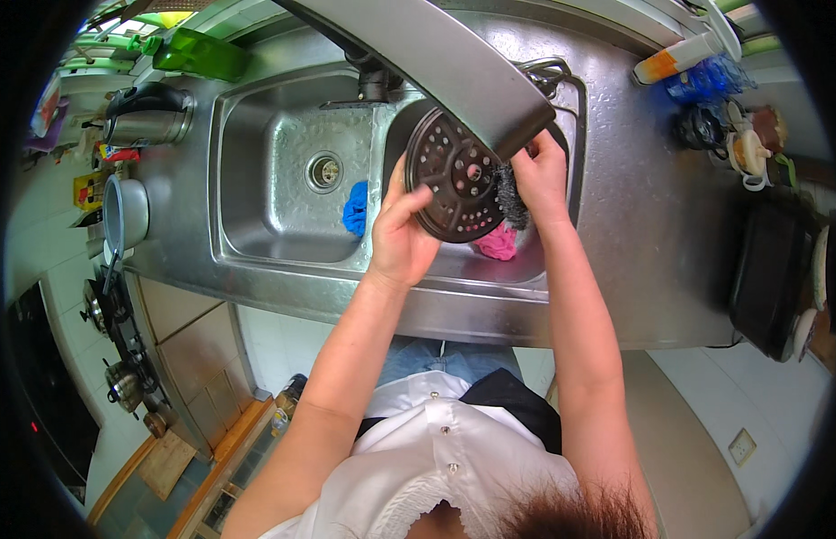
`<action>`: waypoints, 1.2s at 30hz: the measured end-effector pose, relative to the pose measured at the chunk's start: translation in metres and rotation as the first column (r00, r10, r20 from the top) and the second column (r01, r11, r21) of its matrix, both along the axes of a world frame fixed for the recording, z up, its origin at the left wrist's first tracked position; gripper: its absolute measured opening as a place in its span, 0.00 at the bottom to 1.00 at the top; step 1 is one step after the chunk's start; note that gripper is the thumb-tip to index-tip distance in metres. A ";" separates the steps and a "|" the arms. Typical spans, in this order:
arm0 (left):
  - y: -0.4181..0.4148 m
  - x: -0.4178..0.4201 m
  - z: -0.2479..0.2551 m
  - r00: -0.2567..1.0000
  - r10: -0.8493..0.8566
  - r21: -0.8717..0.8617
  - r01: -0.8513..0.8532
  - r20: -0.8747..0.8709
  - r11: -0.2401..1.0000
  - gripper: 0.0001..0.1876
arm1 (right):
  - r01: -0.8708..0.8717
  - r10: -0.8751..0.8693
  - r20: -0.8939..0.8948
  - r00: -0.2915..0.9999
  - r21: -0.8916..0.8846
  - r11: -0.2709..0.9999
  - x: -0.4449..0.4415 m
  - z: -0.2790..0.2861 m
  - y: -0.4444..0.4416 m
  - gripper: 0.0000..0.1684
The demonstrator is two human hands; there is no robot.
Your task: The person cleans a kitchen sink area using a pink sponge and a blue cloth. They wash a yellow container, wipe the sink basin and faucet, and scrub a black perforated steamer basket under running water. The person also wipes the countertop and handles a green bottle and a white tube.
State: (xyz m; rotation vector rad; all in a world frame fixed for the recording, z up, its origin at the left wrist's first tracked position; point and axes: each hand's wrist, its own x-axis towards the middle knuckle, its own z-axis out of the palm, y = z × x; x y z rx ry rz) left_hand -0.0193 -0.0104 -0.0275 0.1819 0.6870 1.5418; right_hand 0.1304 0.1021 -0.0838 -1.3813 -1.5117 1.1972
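My left hand (405, 232) grips the left edge of a dark round metal plate with many holes (451, 178), tilted over the right basin. At the plate's right edge, my right hand (542, 178) holds a grey steel-wool scourer (511, 195) against it. The wide metal faucet (451, 67) reaches over both and hides the plate's upper right part and some of my right fingers. Below the plate, a crumpled pink cloth (497, 242) lies in the right basin. A blue cloth (355, 209) rests at the right side of the left basin (290, 229).
On the counter's left stand an electric kettle (148, 120), a green bottle (199, 55) and a pot (136, 214). To the right are an orange-and-white bottle (677, 57), several cups (748, 149) and a black tray-like object (771, 273). The sink's front rim (310, 269) lies beneath my forearms.
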 end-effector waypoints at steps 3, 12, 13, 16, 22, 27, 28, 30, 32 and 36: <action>0.009 -0.020 0.011 0.990 -0.141 -0.032 0.141 -0.028 0.990 0.40 | -0.104 0.087 0.082 0.993 0.241 0.965 0.004 0.013 0.003 0.07; 0.016 -0.010 -0.011 0.975 -0.218 -0.150 0.209 -0.048 0.966 0.37 | -0.279 0.132 0.304 0.943 0.513 0.812 -0.027 0.039 -0.021 0.05; 0.016 -0.007 -0.008 0.976 -0.209 -0.157 0.198 -0.057 0.968 0.37 | -0.216 0.052 0.331 0.942 0.482 0.849 -0.026 0.037 -0.014 0.05; 0.012 -0.007 -0.013 0.982 -0.180 -0.173 0.169 -0.051 0.970 0.38 | -0.300 0.160 0.296 0.942 0.525 0.796 -0.030 0.041 -0.032 0.05; 0.009 -0.008 -0.017 0.984 -0.175 -0.156 0.171 -0.016 0.973 0.39 | -0.221 0.099 0.257 0.961 0.505 0.835 -0.037 0.039 -0.034 0.04; 0.009 -0.007 -0.013 0.971 -0.214 -0.205 0.189 -0.104 0.960 0.39 | -0.146 0.051 0.237 0.970 0.404 0.903 -0.040 0.034 -0.016 0.04; 0.009 -0.008 -0.015 0.966 -0.224 -0.235 0.190 -0.126 0.953 0.39 | -0.179 0.107 0.200 0.974 0.390 0.903 -0.043 0.041 -0.026 0.03; 0.008 -0.004 -0.014 0.954 -0.227 -0.345 0.150 -0.196 0.927 0.36 | -0.379 0.246 0.292 0.924 0.622 0.685 -0.047 0.050 -0.032 0.03; 0.009 -0.006 -0.013 0.948 -0.271 -0.261 0.222 -0.168 0.940 0.35 | -0.381 0.217 0.335 0.917 0.576 0.723 -0.045 0.048 -0.026 0.04; 0.011 -0.008 -0.006 0.958 -0.256 -0.207 0.226 -0.130 0.952 0.33 | -0.332 0.180 0.322 0.929 0.516 0.789 -0.023 0.043 -0.004 0.04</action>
